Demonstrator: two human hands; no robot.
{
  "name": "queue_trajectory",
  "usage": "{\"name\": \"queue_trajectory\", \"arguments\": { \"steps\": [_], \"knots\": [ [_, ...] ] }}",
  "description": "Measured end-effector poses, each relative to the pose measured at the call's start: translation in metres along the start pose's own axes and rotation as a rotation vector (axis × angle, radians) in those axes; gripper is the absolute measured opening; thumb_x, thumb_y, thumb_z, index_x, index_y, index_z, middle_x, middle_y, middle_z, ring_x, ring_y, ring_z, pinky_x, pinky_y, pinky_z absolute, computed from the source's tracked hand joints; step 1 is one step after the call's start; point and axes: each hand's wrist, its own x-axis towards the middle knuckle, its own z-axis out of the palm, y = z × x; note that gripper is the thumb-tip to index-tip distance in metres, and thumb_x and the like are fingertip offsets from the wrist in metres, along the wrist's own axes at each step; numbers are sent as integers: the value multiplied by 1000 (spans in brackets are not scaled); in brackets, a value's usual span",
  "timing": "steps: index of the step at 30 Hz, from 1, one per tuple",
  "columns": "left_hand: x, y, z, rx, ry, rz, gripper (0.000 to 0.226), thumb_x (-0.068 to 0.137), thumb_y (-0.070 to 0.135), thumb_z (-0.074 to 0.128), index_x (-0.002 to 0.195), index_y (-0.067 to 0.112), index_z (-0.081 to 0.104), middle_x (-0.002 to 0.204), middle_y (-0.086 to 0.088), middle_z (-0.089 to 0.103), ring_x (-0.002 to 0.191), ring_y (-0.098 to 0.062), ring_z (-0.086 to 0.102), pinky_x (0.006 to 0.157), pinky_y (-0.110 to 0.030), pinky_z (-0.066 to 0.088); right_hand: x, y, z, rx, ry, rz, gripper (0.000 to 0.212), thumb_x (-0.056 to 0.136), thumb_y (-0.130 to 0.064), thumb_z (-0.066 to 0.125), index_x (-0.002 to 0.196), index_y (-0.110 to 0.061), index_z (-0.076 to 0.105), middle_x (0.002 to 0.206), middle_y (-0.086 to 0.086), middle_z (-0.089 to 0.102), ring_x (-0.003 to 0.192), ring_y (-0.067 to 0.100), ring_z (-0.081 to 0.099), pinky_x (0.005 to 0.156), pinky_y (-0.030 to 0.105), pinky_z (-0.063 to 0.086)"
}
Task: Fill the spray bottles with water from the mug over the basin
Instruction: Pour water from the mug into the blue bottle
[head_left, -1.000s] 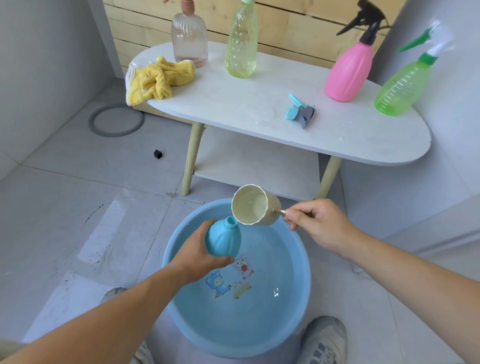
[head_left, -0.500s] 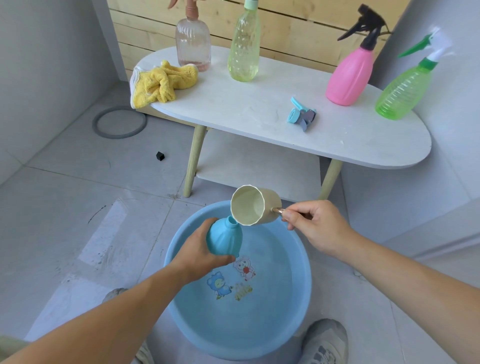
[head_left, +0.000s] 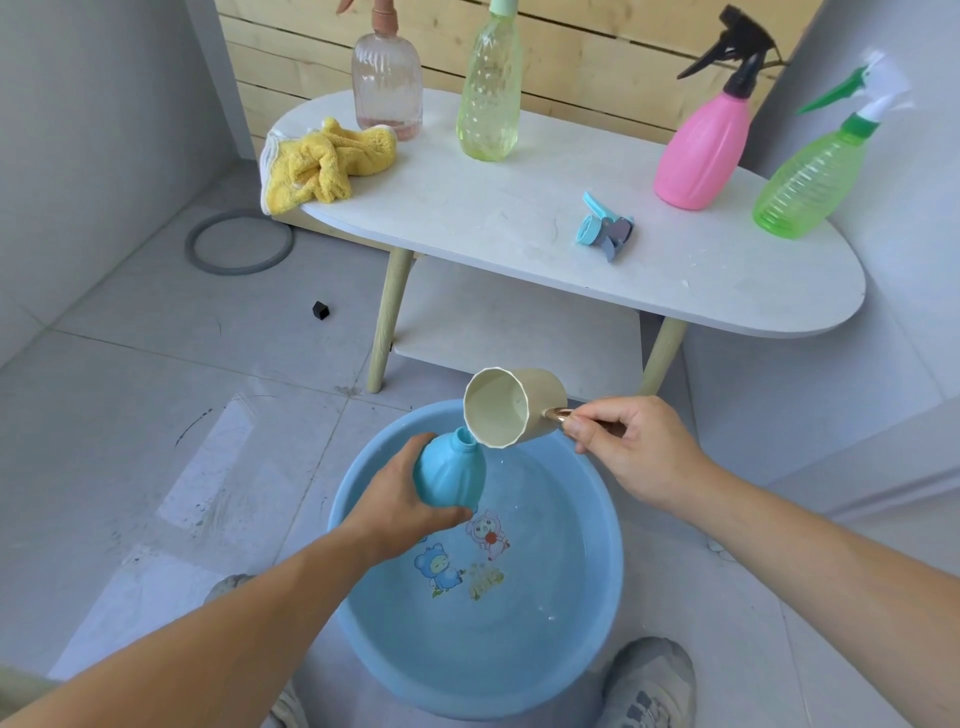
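My left hand (head_left: 397, 506) grips an open-necked blue spray bottle (head_left: 451, 477) over the blue basin (head_left: 605, 551), which holds a little water. My right hand (head_left: 631, 449) pinches the metal handle of a cream mug (head_left: 511, 408). The mug is tipped on its side, its lip touching the bottle's neck. The bottle's blue trigger head (head_left: 605, 232) lies on the white table (head_left: 727, 280). Standing on the table are a pink spray bottle (head_left: 701, 156), a green spray bottle (head_left: 805, 182), a yellow-green bottle (head_left: 488, 98) and a clear pink bottle (head_left: 387, 88).
A yellow cloth (head_left: 322, 163) hangs at the table's left end. A grey ring (head_left: 240, 243) and a small black cube (head_left: 321, 310) lie on the tiled floor. My shoes (head_left: 652, 680) stand at the basin's near rim. Walls close in left and right.
The mug has tipped further, its mouth now facing me more, with its lip lowered onto the bottle's neck. My left hand keeps the bottle in the same place.
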Motion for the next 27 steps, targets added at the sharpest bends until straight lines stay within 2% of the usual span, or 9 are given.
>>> {"name": "queue_trajectory", "arguments": {
  "steps": [5, 9, 13, 15, 18, 22, 27],
  "knots": [
    [0, 0, 1, 3, 0, 5, 89, 66, 35, 94, 136, 40, 40, 118, 12, 59, 102, -10, 61, 64, -16, 52, 0, -2, 1, -4, 7, -23, 27, 93, -23, 66, 69, -35, 68, 64, -11, 65, 58, -2, 52, 60, 9, 37],
    [0, -3, 1, -11, 5, -1, 90, 64, 36, 94, 136, 41, 41, 118, 14, 60, 104, -10, 62, 74, -22, 56, 1, -2, 1, -5, 2, -30, 15, 93, -18, 66, 81, -21, 74, 64, -25, 65, 64, -7, 59, 63, 4, 39],
    [1, -3, 1, -18, -4, 0, 89, 63, 35, 94, 135, 41, 42, 116, 13, 60, 104, -11, 63, 73, -24, 59, 0, -3, 0, -14, -2, -42, 14, 93, -19, 66, 83, -25, 74, 68, -30, 65, 67, -8, 61, 66, 4, 40],
    [0, -3, 2, -19, -4, -1, 88, 64, 35, 94, 134, 41, 42, 116, 14, 60, 104, -12, 63, 70, -22, 57, 0, -4, 0, -18, -1, -55, 16, 93, -19, 66, 81, -28, 72, 70, -28, 66, 69, -8, 61, 68, 3, 40],
    [0, -3, 2, -15, -2, -4, 90, 64, 35, 94, 136, 41, 41, 118, 14, 60, 104, -10, 62, 72, -19, 54, 1, -4, 0, -40, 13, -85, 16, 92, -19, 66, 80, -27, 74, 72, -15, 69, 75, -3, 62, 70, 5, 40],
    [0, -2, 1, -10, -1, -7, 89, 65, 34, 94, 136, 40, 40, 118, 13, 59, 102, -9, 62, 64, -15, 53, 1, -4, 0, -73, 17, -121, 21, 92, -20, 67, 77, -35, 70, 70, -19, 67, 81, -1, 64, 72, 5, 40],
    [0, -2, 1, -10, 2, -10, 91, 64, 36, 95, 137, 39, 41, 119, 13, 60, 103, -10, 62, 65, -15, 52, 2, -2, -1, -100, 19, -153, 24, 92, -22, 66, 75, -39, 68, 75, -14, 69, 90, 1, 65, 77, 6, 41]
  ]
}}
